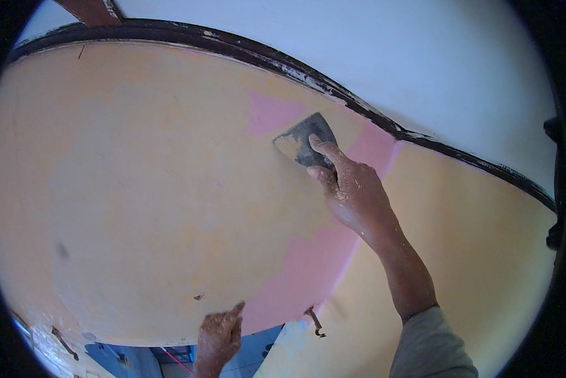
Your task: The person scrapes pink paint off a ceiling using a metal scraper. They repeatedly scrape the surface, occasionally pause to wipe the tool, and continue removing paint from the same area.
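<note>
My right hand (358,196) grips a putty knife (306,134) with a broad dark blade, its thumb pressed on the blade. Pale filler coats one side of the blade, which lies against or very near the wall (146,179). That wall is mostly covered in a beige coat. A pink patch (273,113) shows just left of the blade, and a larger pink strip (306,269) runs along the corner. Low in the view, my left hand (219,338) has its fingers curled, with nothing visible in them. Whitish residue marks my right hand.
Dark, paint-flecked trim (245,49) separates the wall from the white ceiling (406,61). A second beige wall (462,245) meets it at the right. Rusty metal hooks (316,321) stick out near the wall's lower edge. A small hole or chip (198,297) marks the surface.
</note>
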### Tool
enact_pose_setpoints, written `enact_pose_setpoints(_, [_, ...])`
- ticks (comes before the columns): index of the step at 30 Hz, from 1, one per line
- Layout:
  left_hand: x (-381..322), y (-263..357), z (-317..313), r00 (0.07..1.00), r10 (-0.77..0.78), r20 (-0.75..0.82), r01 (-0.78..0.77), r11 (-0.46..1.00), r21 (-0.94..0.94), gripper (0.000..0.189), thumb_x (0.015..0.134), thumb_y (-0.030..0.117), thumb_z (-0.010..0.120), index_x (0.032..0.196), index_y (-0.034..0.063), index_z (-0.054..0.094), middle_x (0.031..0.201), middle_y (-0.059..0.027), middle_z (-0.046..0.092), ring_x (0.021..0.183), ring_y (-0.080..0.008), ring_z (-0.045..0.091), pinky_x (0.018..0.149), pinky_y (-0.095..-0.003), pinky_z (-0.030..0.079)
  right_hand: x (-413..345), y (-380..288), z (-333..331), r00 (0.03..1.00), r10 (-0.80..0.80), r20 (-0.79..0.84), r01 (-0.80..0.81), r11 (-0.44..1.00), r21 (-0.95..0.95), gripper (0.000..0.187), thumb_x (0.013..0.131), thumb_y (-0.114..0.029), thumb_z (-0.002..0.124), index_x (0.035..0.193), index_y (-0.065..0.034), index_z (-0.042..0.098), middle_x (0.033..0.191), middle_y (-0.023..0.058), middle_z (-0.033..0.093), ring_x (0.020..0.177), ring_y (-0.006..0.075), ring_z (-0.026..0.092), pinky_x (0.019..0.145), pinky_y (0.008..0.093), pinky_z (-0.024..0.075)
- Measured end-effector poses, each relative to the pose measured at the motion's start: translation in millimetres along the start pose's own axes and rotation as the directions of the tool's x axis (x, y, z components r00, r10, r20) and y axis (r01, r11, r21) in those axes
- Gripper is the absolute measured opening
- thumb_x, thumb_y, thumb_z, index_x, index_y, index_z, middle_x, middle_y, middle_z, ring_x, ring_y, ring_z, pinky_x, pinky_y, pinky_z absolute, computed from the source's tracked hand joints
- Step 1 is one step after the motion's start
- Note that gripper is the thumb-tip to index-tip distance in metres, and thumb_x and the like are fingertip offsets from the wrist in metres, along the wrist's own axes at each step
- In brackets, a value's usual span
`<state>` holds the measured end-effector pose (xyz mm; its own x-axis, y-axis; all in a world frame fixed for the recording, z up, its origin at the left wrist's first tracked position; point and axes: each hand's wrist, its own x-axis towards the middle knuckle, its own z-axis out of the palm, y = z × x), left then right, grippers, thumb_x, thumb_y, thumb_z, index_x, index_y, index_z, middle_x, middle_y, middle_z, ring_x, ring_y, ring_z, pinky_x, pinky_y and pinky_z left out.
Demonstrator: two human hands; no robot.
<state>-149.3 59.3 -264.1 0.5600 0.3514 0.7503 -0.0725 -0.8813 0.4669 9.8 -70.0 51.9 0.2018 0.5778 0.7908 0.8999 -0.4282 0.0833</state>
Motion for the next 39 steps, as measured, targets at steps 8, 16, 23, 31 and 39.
enact_pose_setpoints(8, [135.9,31.5,-61.3,0.832,0.487,-0.267,-0.371,0.845,0.385,0.065,0.074,0.002,0.069,0.137,0.0164,0.062,0.133,-0.0108,0.061,0.128,-0.0383,0.052,0.106,-0.0583,0.042,7.8,4.2,-3.2,0.993,-0.071,-0.094,0.071,0.997,0.001,0.043,0.097,-0.016,0.066,0.139,-0.0132,0.057,0.104,0.0252,0.07,0.088,0.0438,0.068,0.075,0.0477,0.0543])
enact_pose_setpoints(16, [170.1,9.7,-55.8,0.829,0.517,-0.212,-0.378,0.798,0.469,0.059,0.075,0.006,0.067,0.133,0.0182,0.064,0.149,-0.0114,0.052,0.144,-0.0397,0.041,0.119,-0.0604,0.029,10.0,7.0,1.3,0.994,-0.081,-0.067,0.08,0.996,-0.031,0.043,0.098,-0.023,0.064,0.138,-0.0119,0.053,0.082,0.0243,0.069,0.077,0.0428,0.068,0.067,0.0536,0.0532])
enact_pose_setpoints(23, [162.1,7.8,-57.9,0.853,0.497,-0.16,-0.354,0.776,0.522,0.052,0.083,0.013,0.067,0.135,0.0168,0.064,0.152,-0.0073,0.051,0.145,-0.0324,0.042,0.123,-0.0555,0.026,9.0,-3.1,-7.9,0.99,-0.128,-0.062,0.124,0.99,-0.072,0.046,0.099,-0.025,0.062,0.142,-0.014,0.052,0.082,0.024,0.07,0.076,0.0429,0.068,0.068,0.0539,0.0531])
enact_pose_setpoints(31, [157.7,11.8,-62.4,0.837,0.513,-0.189,-0.347,0.766,0.541,0.05,0.083,0.014,0.067,0.133,0.0165,0.066,0.152,-0.0064,0.052,0.146,-0.0326,0.041,0.123,-0.056,0.026,8.2,-7.3,-14.1,0.996,-0.079,0.027,0.081,0.993,-0.084,0.045,0.098,-0.02,0.063,0.141,-0.011,0.053,0.093,0.0249,0.07,0.086,0.0431,0.068,0.074,0.0515,0.0538])
enact_pose_setpoints(39, [152.1,7.5,-56.6,0.804,0.54,-0.248,-0.354,0.771,0.529,0.054,0.076,0.012,0.066,0.129,0.0183,0.067,0.149,-0.0078,0.054,0.143,-0.0378,0.043,0.12,-0.0598,0.027,10.0,-14.6,-2.9,0.981,-0.16,-0.111,0.159,0.987,-0.022,0.044,0.099,-0.024,0.062,0.14,-0.0096,0.053,0.076,0.0246,0.067,0.071,0.0423,0.068,0.064,0.0541,0.0517])
